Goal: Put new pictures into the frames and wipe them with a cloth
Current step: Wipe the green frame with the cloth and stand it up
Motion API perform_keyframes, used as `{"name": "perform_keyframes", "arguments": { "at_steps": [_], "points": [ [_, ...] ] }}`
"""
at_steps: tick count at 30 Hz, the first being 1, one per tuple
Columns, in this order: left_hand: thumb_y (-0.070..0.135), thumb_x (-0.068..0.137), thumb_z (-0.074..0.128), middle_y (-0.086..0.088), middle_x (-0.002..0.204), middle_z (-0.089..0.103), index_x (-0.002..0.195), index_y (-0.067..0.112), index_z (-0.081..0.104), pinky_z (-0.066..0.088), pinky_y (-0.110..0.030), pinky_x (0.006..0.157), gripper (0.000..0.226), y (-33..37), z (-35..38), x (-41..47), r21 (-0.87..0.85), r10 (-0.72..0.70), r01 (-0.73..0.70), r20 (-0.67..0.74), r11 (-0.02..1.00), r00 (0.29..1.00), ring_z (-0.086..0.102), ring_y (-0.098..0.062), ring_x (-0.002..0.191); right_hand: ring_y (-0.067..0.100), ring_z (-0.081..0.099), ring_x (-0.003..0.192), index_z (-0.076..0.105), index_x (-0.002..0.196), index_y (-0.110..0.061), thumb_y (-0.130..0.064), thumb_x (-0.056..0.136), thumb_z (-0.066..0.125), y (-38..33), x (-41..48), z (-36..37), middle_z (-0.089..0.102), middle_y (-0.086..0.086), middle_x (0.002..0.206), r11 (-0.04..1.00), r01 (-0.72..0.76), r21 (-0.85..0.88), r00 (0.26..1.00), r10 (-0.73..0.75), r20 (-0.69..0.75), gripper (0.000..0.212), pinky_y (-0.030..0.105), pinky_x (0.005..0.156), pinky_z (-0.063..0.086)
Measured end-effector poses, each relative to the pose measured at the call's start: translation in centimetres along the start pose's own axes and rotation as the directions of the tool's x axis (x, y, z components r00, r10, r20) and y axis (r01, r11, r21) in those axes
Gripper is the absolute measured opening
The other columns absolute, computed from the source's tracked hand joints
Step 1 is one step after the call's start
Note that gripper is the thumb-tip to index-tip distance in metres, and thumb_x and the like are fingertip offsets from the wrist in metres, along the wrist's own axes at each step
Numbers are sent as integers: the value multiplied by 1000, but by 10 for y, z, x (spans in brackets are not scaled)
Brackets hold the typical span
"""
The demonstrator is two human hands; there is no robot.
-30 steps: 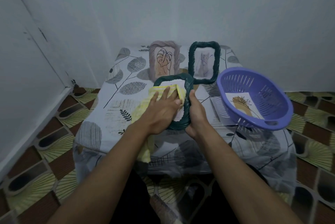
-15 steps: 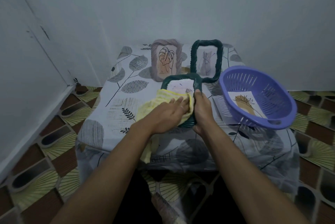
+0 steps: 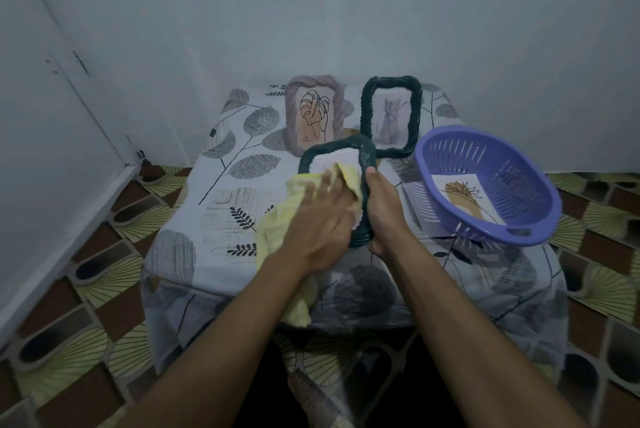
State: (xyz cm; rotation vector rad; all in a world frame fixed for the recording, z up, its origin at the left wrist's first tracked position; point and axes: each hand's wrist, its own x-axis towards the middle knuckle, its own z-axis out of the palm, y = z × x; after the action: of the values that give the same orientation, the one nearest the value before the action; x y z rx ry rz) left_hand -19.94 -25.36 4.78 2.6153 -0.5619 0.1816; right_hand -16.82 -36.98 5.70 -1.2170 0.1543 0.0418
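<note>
The left hand [image 3: 322, 216] lies flat, fingers straight, pressing the yellow cloth [image 3: 275, 223] onto the face of the green frame [image 3: 332, 149]. The right hand [image 3: 384, 212] curls round that frame's right side, holding it tilted over the table [image 3: 225, 205] near its front edge. Bare tabletop lies to the left. The basket [image 3: 485, 136] sits near on the right. A pink frame [image 3: 313, 115] and a second green frame [image 3: 415, 115] stand just behind.

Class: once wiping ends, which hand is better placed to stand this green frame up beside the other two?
Probably the right hand: it grips the green frame by its right edge. The left hand lies flat on the yellow cloth, holding no frame.
</note>
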Motion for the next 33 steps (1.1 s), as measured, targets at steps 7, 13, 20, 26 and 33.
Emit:
{"name": "perform_keyframes", "arguments": {
  "at_steps": [7, 13, 20, 26, 33],
  "points": [
    [46, 94, -2, 5, 163, 12, 153, 18, 32, -9, -41, 122, 74, -26, -12, -5, 202, 146, -153, 49, 967, 988, 0, -21, 153, 34, 68, 107, 64, 120, -4, -28, 107, 41, 3, -1, -12, 72, 17, 113, 1000, -5, -5, 1000, 5, 20, 36, 53, 97, 52],
    [44, 100, 3, 5, 163, -21, 157, 23, -3, -16, -60, 115, 62, -36, -22, 15, 310, -264, 298, -147, 903, 953, -29, -32, 146, 29, 69, 102, 62, 123, -7, -24, 105, 46, 4, -15, -1, 72, 16, 112, 1000, -24, 6, 991, 23, 135, 30, 45, 94, 56],
    [29, 100, 21, -16, 162, 21, 151, 1, 30, 4, -27, 121, 59, 12, 4, -8, -135, -105, 83, -162, 987, 981, 11, -28, 151, 19, 71, 84, 67, 109, -7, -26, 106, 43, -1, -11, 4, 75, 6, 90, 996, -23, -82, 997, 29, 69, 30, 29, 72, 57],
    [46, 97, 1, 8, 161, -17, 155, 17, 22, -10, -51, 121, 68, -22, 3, -8, 209, 42, -35, -29, 977, 999, -19, -24, 150, 31, 71, 97, 69, 107, -7, -30, 106, 44, -1, -10, -5, 75, 14, 99, 998, -55, -8, 998, 55, 27, 34, 46, 90, 57],
    [39, 103, 10, -1, 165, -13, 157, 19, 3, -15, -55, 118, 58, -25, -19, 25, 158, -347, 407, -306, 900, 887, -22, -34, 148, 35, 67, 108, 67, 119, -4, -29, 106, 43, 3, -20, 9, 72, 18, 113, 998, -51, 22, 994, 49, 94, 36, 49, 100, 51]
  ]
}}
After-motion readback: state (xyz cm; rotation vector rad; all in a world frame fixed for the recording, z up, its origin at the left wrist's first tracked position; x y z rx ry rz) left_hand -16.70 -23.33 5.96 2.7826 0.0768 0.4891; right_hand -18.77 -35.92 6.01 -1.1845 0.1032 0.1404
